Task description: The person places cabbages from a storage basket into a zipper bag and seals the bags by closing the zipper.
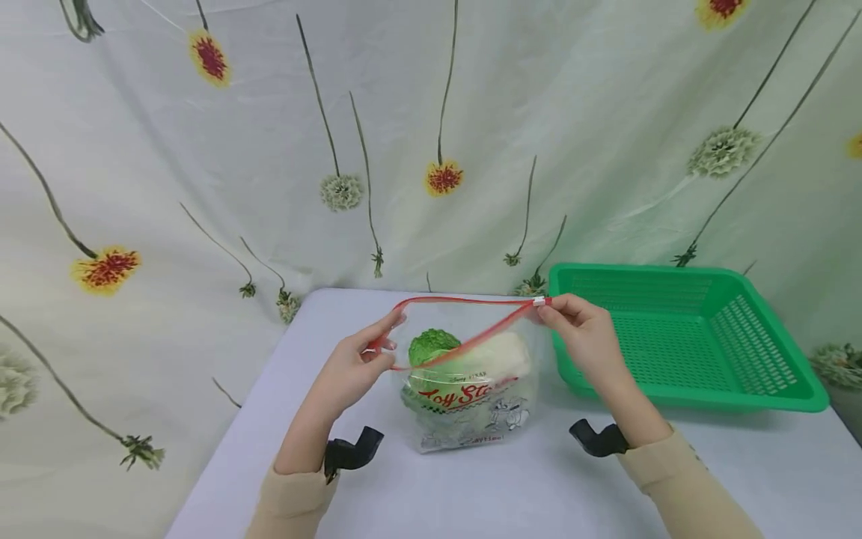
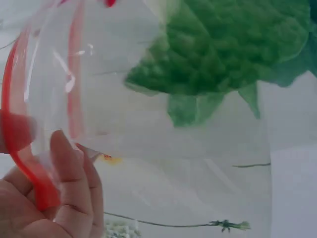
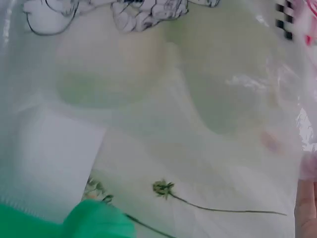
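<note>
A clear slider zip bag (image 1: 465, 404) with a red zip edge and printed lettering stands on the table, its mouth spread wide. Inside show a crinkled green leafy vegetable (image 1: 432, 346) and a pale, rounded vegetable (image 1: 508, 353). My left hand (image 1: 353, 367) holds the left end of the mouth, the red strip (image 2: 10, 114) running between thumb and fingers in the left wrist view. At the right end, my right hand (image 1: 584, 329) pinches the corner by the white slider (image 1: 539, 301). The right wrist view looks through the bag's printed plastic (image 3: 148, 114), with fingers (image 3: 306, 203) at its right edge.
A green plastic basket (image 1: 673, 403) with slotted walls stands right of the bag, close to my right hand. The white table (image 1: 512, 486) ends just behind the bag, before a flower-printed cloth (image 1: 404, 224). Black wrist mounts (image 1: 353, 451) jut inward from both forearms.
</note>
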Demonstrator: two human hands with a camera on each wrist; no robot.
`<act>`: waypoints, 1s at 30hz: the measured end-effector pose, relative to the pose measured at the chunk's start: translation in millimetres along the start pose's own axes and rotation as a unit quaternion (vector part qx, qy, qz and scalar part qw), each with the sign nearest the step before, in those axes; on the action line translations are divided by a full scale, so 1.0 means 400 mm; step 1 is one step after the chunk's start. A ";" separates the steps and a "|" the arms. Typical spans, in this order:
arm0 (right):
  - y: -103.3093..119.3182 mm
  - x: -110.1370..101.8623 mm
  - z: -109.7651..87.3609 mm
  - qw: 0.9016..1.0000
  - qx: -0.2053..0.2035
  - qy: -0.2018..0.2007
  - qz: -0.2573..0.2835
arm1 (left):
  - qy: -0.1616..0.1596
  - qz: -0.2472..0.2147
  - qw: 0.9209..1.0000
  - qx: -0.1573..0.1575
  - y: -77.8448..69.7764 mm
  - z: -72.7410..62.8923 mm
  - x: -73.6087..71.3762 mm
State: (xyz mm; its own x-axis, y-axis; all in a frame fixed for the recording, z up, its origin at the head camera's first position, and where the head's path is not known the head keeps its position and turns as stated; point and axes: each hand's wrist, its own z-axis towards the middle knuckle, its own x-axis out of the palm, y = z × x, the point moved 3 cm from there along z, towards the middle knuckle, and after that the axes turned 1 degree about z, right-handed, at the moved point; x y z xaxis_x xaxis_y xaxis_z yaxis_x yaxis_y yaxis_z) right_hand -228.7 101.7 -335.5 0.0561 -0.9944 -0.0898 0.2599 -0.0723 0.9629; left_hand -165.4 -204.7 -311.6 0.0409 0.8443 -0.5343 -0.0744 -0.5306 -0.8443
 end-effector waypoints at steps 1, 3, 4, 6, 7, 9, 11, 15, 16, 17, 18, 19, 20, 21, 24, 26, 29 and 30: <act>-0.004 0.001 0.003 1.000 0.009 0.004 -0.002 | -0.003 -0.009 1.000 0.001 0.010 0.005 0.003; -0.011 -0.001 0.009 1.000 0.016 -0.007 0.004 | -0.011 -0.025 1.000 0.012 0.028 0.014 0.009; -0.015 -0.002 0.010 1.000 0.021 -0.012 0.005 | -0.015 -0.035 0.999 0.018 0.038 0.016 0.011; -0.024 -0.004 0.009 0.999 0.031 -0.016 -0.005 | -0.014 -0.064 0.997 0.037 0.055 0.018 0.014; -0.029 -0.006 0.006 0.999 0.041 -0.017 -0.009 | -0.016 -0.078 0.996 0.043 0.064 0.018 0.015; -0.040 -0.010 -0.003 0.998 0.064 -0.018 -0.015 | -0.020 -0.110 0.992 0.052 0.084 0.015 0.016; -0.047 -0.013 -0.012 0.997 0.081 -0.016 -0.015 | -0.035 -0.144 0.987 0.059 0.100 0.015 0.019; -0.053 -0.018 -0.012 0.996 0.080 -0.024 -0.013 | -0.103 -0.197 0.973 0.061 0.119 0.032 0.037; -0.055 -0.022 -0.015 0.996 0.080 -0.027 -0.011 | -0.124 -0.207 0.969 0.054 0.124 0.035 0.048; -0.057 -0.025 -0.017 0.996 0.081 -0.030 -0.010 | -0.145 -0.216 0.964 0.045 0.128 0.037 0.059; -0.059 -0.028 -0.020 0.996 0.082 -0.032 -0.008 | -0.163 -0.224 0.960 0.037 0.133 0.040 0.070; -0.061 -0.030 -0.021 0.996 0.083 -0.035 -0.004 | -0.176 -0.229 0.957 0.030 0.137 0.043 0.080; -0.064 -0.031 -0.023 0.996 0.084 -0.036 0.000 | -0.186 -0.232 0.954 0.023 0.141 0.047 0.090; -0.066 -0.032 -0.023 0.996 0.084 -0.036 0.004 | -0.192 -0.235 0.953 0.018 0.145 0.051 0.098; -0.071 -0.029 -0.022 0.996 0.076 -0.037 0.023 | -0.204 -0.242 0.948 0.014 0.152 0.061 0.113; -0.075 -0.026 -0.019 0.996 0.068 -0.036 0.033 | -0.219 -0.257 0.941 0.021 0.154 0.067 0.116; -0.078 -0.024 -0.018 0.997 0.063 -0.036 0.041 | -0.245 -0.283 0.927 0.037 0.154 0.074 0.112; -0.080 -0.026 -0.019 0.997 0.063 -0.038 0.038 | -0.255 -0.288 0.922 0.043 0.152 0.077 0.109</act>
State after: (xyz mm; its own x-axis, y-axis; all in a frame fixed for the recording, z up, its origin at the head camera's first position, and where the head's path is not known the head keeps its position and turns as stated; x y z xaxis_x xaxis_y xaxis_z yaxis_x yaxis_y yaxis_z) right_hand -230.4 115.0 -367.2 -0.0039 -1.0000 0.0003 0.1343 -0.0003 0.9909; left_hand -198.7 -198.0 -385.0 -0.3739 0.9210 0.1092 -0.2655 0.0065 -0.9641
